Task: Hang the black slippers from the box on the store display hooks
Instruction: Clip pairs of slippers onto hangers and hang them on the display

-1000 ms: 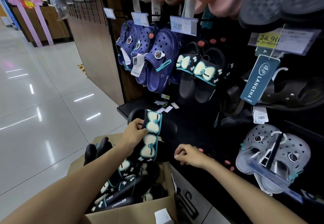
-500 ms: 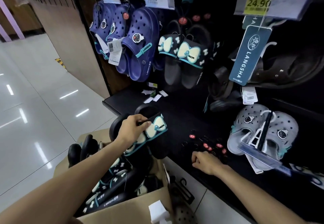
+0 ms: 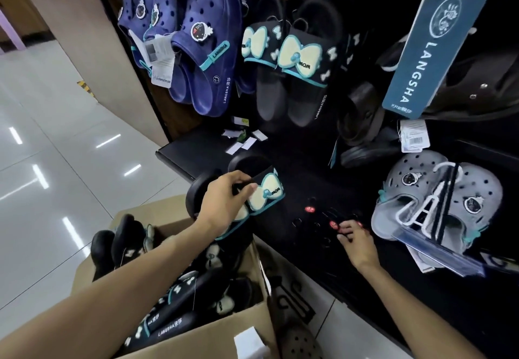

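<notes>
Black slippers (image 3: 179, 299) fill the cardboard box (image 3: 196, 336) nearest me, low on the left, packed on edge with their bow straps showing. Just above the box's far rim my left hand (image 3: 222, 198) grips one pair of them (image 3: 252, 198), fingers and thumb curled round the strap beside the pale bow, holding it lifted clear of the box and close against the dark display panel. To the right, low on that panel, my right hand (image 3: 355, 242) reaches for a cluster of red-tipped hooks (image 3: 334, 224); its fingertips pinch at one, though I cannot tell whether it is properly held. Right of it hang grey clogs (image 3: 438, 204). Farther up hangs a matching bow pair (image 3: 292, 72), with navy clogs (image 3: 196, 58) to its left. I judge the step to be hanging this lifted pair: next I must steady a free hook, bring the pair's loop onto its tip, slide it back, then let go.
</notes>
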Demonstrator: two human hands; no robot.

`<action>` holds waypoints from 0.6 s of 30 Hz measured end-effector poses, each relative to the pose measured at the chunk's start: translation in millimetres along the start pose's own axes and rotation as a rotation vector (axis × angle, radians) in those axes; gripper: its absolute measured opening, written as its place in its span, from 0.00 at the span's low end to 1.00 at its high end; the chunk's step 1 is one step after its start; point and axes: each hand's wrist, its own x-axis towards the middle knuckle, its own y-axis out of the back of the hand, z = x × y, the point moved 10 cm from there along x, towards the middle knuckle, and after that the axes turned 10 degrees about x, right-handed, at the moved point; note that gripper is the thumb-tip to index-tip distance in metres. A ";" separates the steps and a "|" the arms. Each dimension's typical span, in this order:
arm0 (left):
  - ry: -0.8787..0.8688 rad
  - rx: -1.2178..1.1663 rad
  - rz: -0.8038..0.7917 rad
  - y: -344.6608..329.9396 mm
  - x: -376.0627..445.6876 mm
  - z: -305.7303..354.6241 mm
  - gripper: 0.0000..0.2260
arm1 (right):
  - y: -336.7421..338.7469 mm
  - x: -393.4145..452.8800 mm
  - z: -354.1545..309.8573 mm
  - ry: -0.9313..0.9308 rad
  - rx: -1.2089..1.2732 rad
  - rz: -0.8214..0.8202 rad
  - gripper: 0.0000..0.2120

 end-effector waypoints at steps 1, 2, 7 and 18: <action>-0.008 0.016 -0.009 -2.7 0.3 -0.6 0.09 | -4.6 3.0 -0.5 -0.007 0.029 0.013 0.12; -0.012 0.029 -0.018 -5.1 0.1 -2.3 0.09 | -10.6 7.2 -1.1 -0.009 0.047 0.015 0.13; 0.013 0.040 -0.020 -4.0 1.8 -11.1 0.09 | -32.5 24.5 0.0 -0.056 -0.028 0.049 0.20; -0.011 -0.073 0.123 33.3 13.0 9.8 0.08 | -47.9 41.1 22.3 -0.138 -0.183 0.078 0.25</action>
